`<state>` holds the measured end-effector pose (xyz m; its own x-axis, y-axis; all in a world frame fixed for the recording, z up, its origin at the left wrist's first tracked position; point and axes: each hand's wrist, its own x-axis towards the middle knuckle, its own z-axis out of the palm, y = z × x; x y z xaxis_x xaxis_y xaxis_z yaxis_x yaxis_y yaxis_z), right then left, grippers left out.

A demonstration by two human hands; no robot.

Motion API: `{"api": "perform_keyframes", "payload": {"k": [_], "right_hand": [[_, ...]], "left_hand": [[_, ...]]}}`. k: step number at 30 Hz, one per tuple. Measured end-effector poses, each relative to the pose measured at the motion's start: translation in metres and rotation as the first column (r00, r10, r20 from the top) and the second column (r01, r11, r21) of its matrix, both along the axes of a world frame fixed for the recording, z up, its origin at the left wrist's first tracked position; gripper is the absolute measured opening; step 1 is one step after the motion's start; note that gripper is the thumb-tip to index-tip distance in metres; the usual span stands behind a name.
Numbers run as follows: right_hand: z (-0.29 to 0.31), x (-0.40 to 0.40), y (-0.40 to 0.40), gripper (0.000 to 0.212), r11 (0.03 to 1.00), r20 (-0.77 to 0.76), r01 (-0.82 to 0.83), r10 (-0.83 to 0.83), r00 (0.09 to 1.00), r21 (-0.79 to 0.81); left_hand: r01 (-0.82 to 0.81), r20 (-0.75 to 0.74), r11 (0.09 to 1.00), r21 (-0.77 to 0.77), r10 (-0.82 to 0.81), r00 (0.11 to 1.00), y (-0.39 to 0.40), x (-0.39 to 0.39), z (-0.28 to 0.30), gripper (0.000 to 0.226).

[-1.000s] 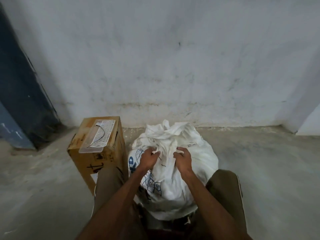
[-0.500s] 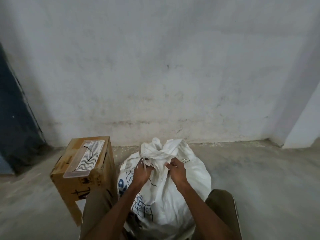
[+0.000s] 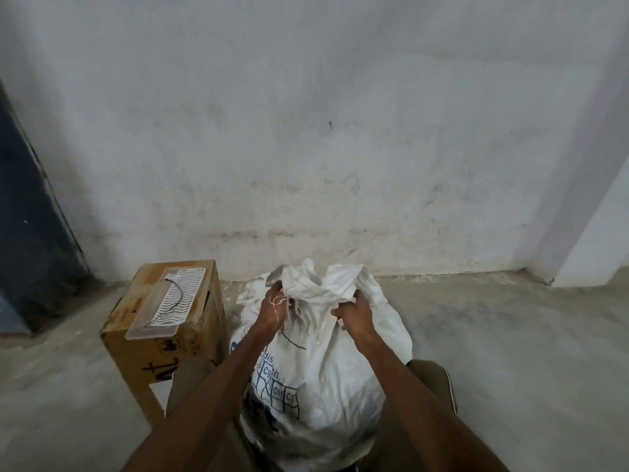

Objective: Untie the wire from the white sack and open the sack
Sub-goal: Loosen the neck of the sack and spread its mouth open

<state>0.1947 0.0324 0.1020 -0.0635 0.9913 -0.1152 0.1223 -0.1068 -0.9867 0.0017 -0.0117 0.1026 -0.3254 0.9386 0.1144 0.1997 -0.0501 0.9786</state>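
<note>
The white sack (image 3: 326, 362) stands upright, neck up, left hand (image 3: 270, 313) and right hand (image 3: 355, 315) both clenched on its bunched neck.

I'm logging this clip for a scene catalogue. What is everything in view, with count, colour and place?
Woven plastic sack with blue print: one, white, on the floor between the knees, neck bunched.
Thin wire: one, dark, hanging loose down the sack's front.
Pale string: one, whitish, across the left hand.
Cardboard box: one, brown, left of the sack.
Clear plastic tray with wavy white pattern: one, atop the box.
Concrete floor: grey.
Plaster wall: whitish, behind.
Door: dark blue, far left.
Left hand, right hand: gripping the sack's neck.
</note>
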Motion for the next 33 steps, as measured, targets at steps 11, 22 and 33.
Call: {"api": "perform_keyframes", "payload": {"k": [11,22,33], "right_hand": [[0.05,0.0,0.018,0.056,0.974,-0.409,-0.035,-0.061,0.91,-0.222],[0.134,-0.022,0.025,0.016,0.994,-0.191,0.108,-0.101,0.976,0.025],[0.182,0.007,0.012,0.03,0.858,0.146,-0.282,0.242,0.959,0.43]], "left_hand": [[0.0,0.621,0.995,-0.101,0.062,0.782,0.002,0.018,0.066,0.039],[-0.336,-0.888,0.887,-0.317,-0.153,0.433,0.019,0.003,0.139,0.048],[0.548,-0.955,0.836,-0.003,-0.165,0.247,0.081,0.004,0.186,0.077]]}}
